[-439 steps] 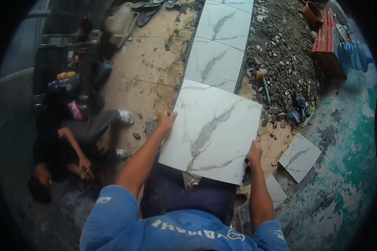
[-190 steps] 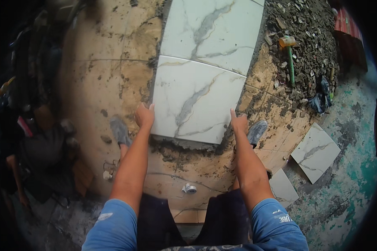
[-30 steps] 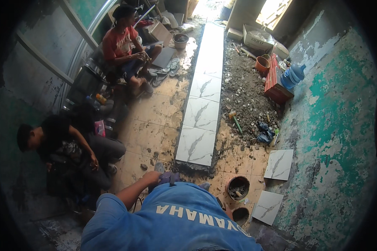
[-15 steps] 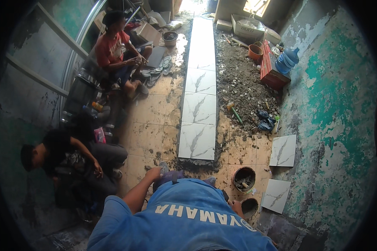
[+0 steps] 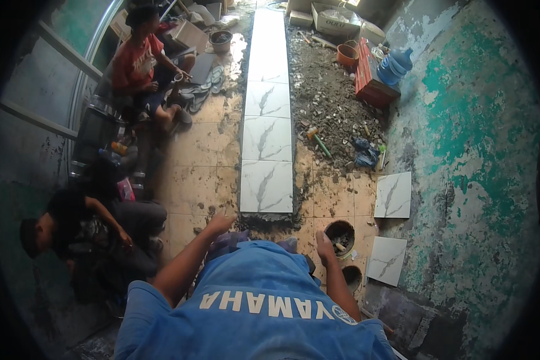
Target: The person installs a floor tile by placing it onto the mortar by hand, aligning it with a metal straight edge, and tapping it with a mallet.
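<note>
My left hand [image 5: 221,224] is held out over the floor, left of the near end of a row of white marbled tiles [image 5: 266,183]. Its fingers reach forward and nothing shows in them. On the other side, my right hand [image 5: 325,247] is raised at the left rim of a bucket of grey mortar [image 5: 346,225]. Its fingers point forward, with no tool visible. A second bucket [image 5: 352,278] stands nearer, beside my right forearm. Two loose marbled tiles, a farther one [image 5: 393,195] and a nearer one [image 5: 387,261], rest by the right wall.
Two people sit at the left, one in a red shirt [image 5: 139,63], one in dark clothes [image 5: 81,225]. Right of the tile row lie rubble [image 5: 324,90], a green-handled hammer [image 5: 319,143] and a dark plastic bag [image 5: 366,153]. A blue water jug [image 5: 395,67] stands on a red box [image 5: 372,84].
My right hand has come forward from beside the nearer bucket to the mortar bucket. My left hand has lifted away from my knee, fingers reaching out. The whole view has shifted slightly.
</note>
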The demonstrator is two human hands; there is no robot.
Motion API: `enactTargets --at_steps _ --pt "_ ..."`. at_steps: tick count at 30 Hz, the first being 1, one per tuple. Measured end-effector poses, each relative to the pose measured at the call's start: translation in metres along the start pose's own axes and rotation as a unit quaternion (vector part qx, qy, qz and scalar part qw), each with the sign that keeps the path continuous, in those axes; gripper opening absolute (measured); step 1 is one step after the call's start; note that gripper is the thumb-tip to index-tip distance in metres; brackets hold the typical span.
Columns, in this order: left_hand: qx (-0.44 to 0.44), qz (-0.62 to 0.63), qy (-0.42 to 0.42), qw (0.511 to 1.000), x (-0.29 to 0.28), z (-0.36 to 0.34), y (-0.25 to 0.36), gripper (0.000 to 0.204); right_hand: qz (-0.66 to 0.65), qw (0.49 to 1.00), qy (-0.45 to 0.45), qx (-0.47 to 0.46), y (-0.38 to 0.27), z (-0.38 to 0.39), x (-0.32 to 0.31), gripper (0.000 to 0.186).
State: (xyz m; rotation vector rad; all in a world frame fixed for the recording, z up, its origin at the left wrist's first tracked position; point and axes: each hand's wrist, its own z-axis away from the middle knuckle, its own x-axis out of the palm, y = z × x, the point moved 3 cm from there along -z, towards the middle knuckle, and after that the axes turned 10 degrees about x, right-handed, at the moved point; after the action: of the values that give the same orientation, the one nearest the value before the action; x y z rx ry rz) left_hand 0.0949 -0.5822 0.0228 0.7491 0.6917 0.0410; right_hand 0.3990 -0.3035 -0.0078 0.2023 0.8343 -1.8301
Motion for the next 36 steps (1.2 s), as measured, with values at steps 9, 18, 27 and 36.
enactTargets --at_steps 9,18,27,36 --pt "-0.048 0.569 0.009 0.821 0.03 -0.012 0.025 0.066 -0.25 0.946 -0.206 0.016 -0.03 -0.019 -0.003 0.089" --pt "-0.051 0.566 0.033 0.822 0.04 -0.003 0.014 0.07 -0.258 0.939 -0.22 0.048 -0.038 -0.017 -0.015 0.09" --pt "-0.09 0.594 0.057 0.797 0.047 0.006 0.012 0.073 -0.237 0.941 -0.235 0.059 -0.026 -0.027 -0.02 0.096" --pt "-0.056 0.589 0.025 0.806 0.066 -0.015 -0.028 0.075 -0.245 0.934 -0.253 0.067 -0.037 -0.017 -0.016 0.098"
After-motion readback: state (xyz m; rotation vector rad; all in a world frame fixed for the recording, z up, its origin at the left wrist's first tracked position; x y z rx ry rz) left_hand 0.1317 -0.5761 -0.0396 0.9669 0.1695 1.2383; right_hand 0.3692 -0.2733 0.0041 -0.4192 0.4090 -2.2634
